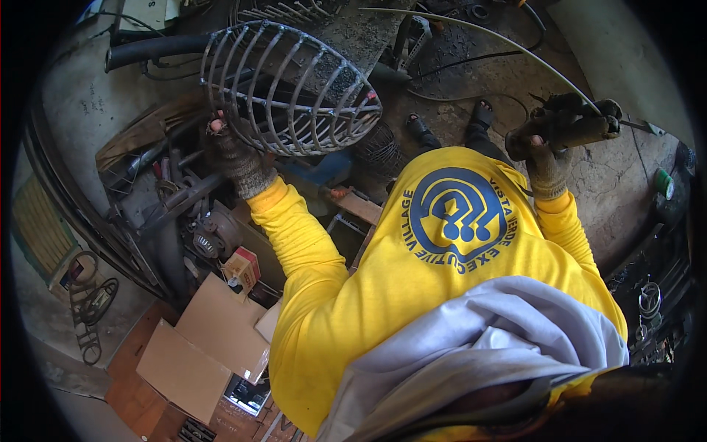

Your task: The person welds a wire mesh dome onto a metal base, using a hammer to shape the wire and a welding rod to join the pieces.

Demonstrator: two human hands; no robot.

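A cage point(294, 88) of bent grey metal bars, rounded and tapering toward the right, is held up at the upper left. My left hand point(239, 151), in a worn knit glove with a bare fingertip showing, is closed on its lower left edge. Some of those fingers are hidden behind the bars. On the right, my right hand point(552, 140) wears a dark, dirty glove, with one fingertip bare. Its fingers are curled round a long thin metal rod point(501, 40), which reaches up and left past the cage. The two pieces are apart.
A dark worktable point(361, 37) stands beyond the cage. Cables lie on the stained floor point(589, 177) near my sandalled feet point(482, 114). To the left are metal scraps, a grinder-like machine point(217, 232) and cardboard point(221, 324). A green roll point(664, 184) sits at the right.
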